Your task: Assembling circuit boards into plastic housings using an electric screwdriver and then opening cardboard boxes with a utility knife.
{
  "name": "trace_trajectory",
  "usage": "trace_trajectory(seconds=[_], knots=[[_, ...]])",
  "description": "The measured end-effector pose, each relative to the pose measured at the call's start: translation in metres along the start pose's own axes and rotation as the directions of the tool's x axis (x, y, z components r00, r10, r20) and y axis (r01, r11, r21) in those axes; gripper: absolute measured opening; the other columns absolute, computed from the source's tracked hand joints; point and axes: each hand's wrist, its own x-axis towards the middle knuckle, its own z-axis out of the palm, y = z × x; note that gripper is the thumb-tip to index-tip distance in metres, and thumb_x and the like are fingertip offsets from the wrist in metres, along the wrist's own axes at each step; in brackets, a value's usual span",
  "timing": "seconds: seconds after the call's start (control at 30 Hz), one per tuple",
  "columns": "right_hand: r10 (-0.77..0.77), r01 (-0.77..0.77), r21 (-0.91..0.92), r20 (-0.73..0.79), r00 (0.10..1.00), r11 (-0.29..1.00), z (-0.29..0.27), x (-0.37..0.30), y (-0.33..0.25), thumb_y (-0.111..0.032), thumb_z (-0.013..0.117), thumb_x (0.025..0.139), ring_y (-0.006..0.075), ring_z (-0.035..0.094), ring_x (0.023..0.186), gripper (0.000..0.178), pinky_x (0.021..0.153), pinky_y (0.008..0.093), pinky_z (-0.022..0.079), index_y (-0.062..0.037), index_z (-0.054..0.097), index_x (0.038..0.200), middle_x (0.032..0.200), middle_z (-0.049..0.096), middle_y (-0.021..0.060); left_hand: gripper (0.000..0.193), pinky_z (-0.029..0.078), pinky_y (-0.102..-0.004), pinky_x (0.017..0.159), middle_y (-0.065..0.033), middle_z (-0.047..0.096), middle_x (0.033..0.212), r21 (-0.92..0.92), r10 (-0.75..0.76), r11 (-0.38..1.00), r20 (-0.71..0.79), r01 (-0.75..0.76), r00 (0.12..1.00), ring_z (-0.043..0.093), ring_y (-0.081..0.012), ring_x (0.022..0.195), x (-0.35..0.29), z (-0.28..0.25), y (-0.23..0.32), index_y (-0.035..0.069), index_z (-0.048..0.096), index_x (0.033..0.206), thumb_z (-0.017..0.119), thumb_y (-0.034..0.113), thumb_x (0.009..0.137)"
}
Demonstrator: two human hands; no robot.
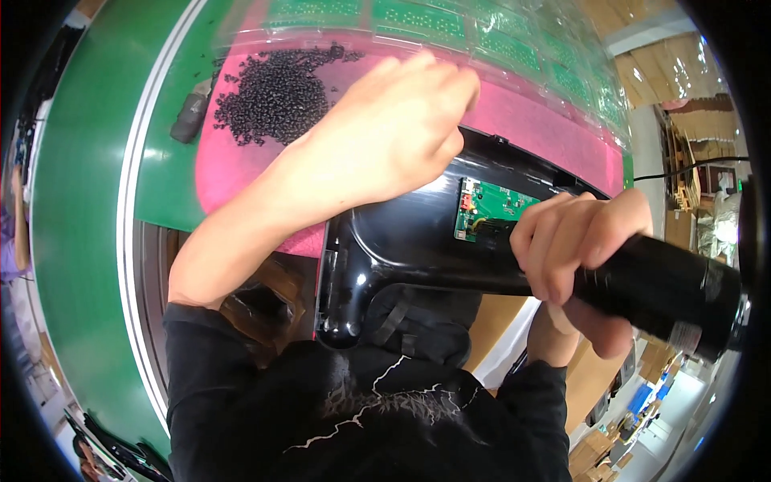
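Note:
My right hand (578,241) wraps round a thick black power screwdriver (662,293). Its body slants out to the right, and its front end reaches over the left part of a green circuit board (506,202); whether the tip touches is hidden. The board lies inside a glossy black plastic housing (401,233) and carries small white and red connectors with short wires. Above the housing's upper left edge, my left hand (409,120) is closed with its fingers curled away from me. What it holds, if anything, is out of sight.
A heap of small black screws (273,92) lies on a pink mat (233,173). Clear plastic trays (490,40) with several green boards stand along the far side. A dark-handled tool (190,116) rests on the green table (88,193). Cardboard boxes (598,454) are at the right.

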Motion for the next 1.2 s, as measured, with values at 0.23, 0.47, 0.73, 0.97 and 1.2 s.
trace_trajectory(seconds=[0.23, 0.47, 0.73, 0.97, 1.2], knots=[[-0.012, -0.039, -0.099, -0.471, 0.882, 0.994, 0.036, -0.018, -0.003, -0.026, 0.074, 0.078, 0.0142, 0.047, 0.053, 0.047, 0.056, 0.0304, 0.042, -0.0079, 0.04, 0.105, 0.066, 0.05, 0.0034, 0.017, 0.045, -0.041, 0.074, -0.0138, 0.055, 0.083, 0.014, 0.039, 0.999, 0.077, -0.04, 0.996, 0.055, -0.0319, 0.084, -0.012, 0.009, 0.002, -0.001, 0.052, 0.093, 0.057, 0.006, 0.078], [0.088, -0.086, 0.028, -0.507, 0.858, 0.996, 0.028, -0.012, -0.014, -0.04, 0.062, 0.083, 0.0089, 0.039, 0.047, 0.04, 0.058, 0.027, 0.034, -0.0097, 0.042, 0.099, 0.059, 0.041, -0.0045, 0.017, 0.046, -0.041, 0.073, -0.0135, 0.055, 0.082, 0.078, 0.033, 0.996, 0.183, -0.048, 0.983, 0.057, -0.0321, 0.084, -0.009, 0.007, 0.003, -0.001, 0.052, 0.091, 0.059, 0.01, 0.08], [0.289, 0.131, 0.425, -0.78, 0.556, 0.896, -0.042, -0.048, -0.073, -0.017, 0.056, 0.089, 0.026, 0.041, 0.121, 0.035, 0.108, 0.0577, 0.023, 0.0027, 0.046, 0.117, 0.119, 0.048, 0.0159, 0.021, 0.047, -0.0457, 0.06, -0.0148, 0.058, 0.078, 0.08, -0.084, 0.995, 0.398, 0.057, 0.913, 0.06, -0.0358, 0.073, -0.011, -0.013, 0.025, 0.0, 0.057, 0.08, 0.059, 0.02, 0.085], [-0.76, 0.372, -0.673, -0.48, 0.439, 0.64, -0.018, -0.074, -0.128, -0.013, 0.047, 0.079, 0.0242, 0.044, 0.108, 0.025, 0.096, 0.0453, 0.03, -0.0058, 0.059, 0.1, 0.109, 0.05, 0.012, 0.024, 0.05, -0.0328, 0.057, -0.0115, 0.061, 0.082, 0.054, -0.131, 0.99, 0.033, 0.129, 0.991, 0.061, -0.0277, 0.068, -0.067, -0.082, 0.058, 0.002, 0.064, 0.096, 0.066, 0.005, 0.073], [-0.681, -0.091, -0.939, -0.306, 0.665, 0.333, -0.061, -0.017, -0.078, -0.005, 0.062, 0.078, 0.0188, 0.056, 0.088, 0.033, 0.083, 0.0298, 0.046, 0.0037, 0.055, 0.109, 0.103, 0.057, 0.01, 0.04, 0.047, -0.0297, 0.083, -0.0108, 0.062, 0.1, -0.514, -0.671, 0.678, -0.724, 0.525, 0.158, 0.06, -0.0199, 0.091, -0.207, -0.145, 0.07, -0.006, 0.055, 0.116, 0.054, -0.004, 0.075]])
